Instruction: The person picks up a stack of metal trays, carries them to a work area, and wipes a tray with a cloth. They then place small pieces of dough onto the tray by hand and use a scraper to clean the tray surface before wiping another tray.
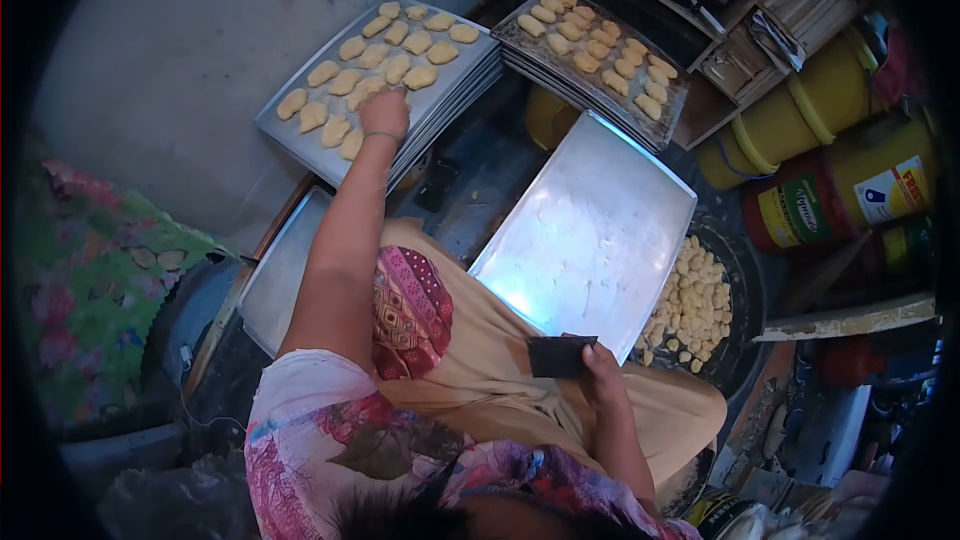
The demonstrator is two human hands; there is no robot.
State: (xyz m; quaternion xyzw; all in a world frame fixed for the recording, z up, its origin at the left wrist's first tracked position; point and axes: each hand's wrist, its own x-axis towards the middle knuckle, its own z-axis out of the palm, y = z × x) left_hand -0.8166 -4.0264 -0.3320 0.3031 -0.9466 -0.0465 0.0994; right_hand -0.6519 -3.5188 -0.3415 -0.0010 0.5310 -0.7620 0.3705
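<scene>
As the head view looks down, my left hand [385, 115] reaches far out over the filled tray [290, 136]. Its fingers are bent down on the dough pieces [352, 47], and I cannot tell if they pinch one. The rows run away beyond the fingertips. My right hand [603, 372], near my body, grips a dark flat piece [558, 356]. The empty tray [590, 220] lies just beyond its fingers.
</scene>
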